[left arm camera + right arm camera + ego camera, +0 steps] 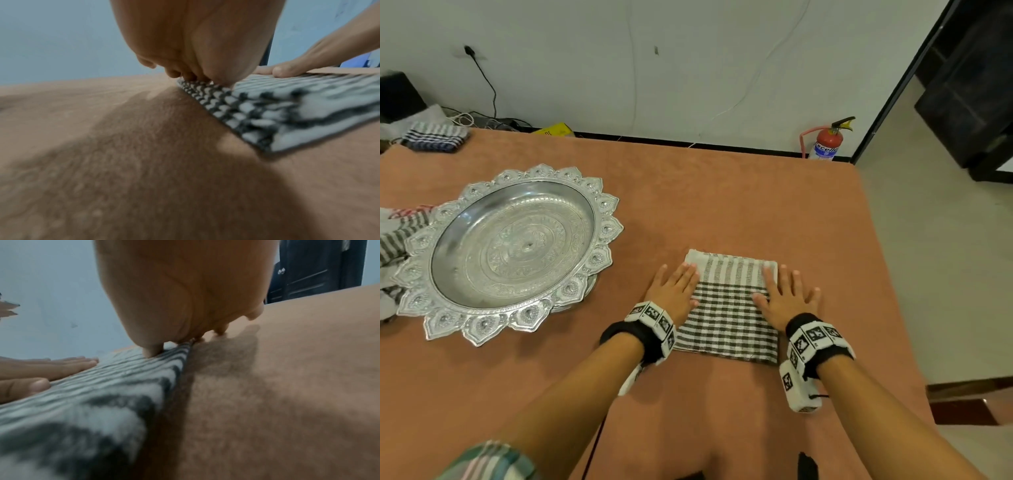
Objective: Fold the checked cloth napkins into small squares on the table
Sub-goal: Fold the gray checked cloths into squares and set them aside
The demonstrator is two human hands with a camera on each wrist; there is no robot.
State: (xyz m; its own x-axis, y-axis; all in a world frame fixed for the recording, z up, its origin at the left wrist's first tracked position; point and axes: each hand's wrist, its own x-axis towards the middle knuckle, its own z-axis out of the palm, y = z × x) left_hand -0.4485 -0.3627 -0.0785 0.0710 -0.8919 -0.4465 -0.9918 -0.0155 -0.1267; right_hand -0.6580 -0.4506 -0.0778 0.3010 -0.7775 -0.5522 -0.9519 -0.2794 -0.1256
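- Your left hand (pixel 677 291) and right hand (pixel 784 297) lie flat with fingers (pixel 772 277) straight and slightly spread, pinching nothing
- The folded checked napkin (pixel 729 308) sits on the bench (pixel 722 192) between your hands, with each hand's inner fingers and thumb pressing down on its side edges
- Expect it to handle as light, soft and limp; the stacked layers seen from the left wrist look free to slide over one another
- Judging by its shape, one more fold may be needed for a small square
- Take hold at the near corners just behind your thumbs, pinching all layers together
- The silver tray (pixel 517 246) lies well beyond your left fingers, apart from the napkin
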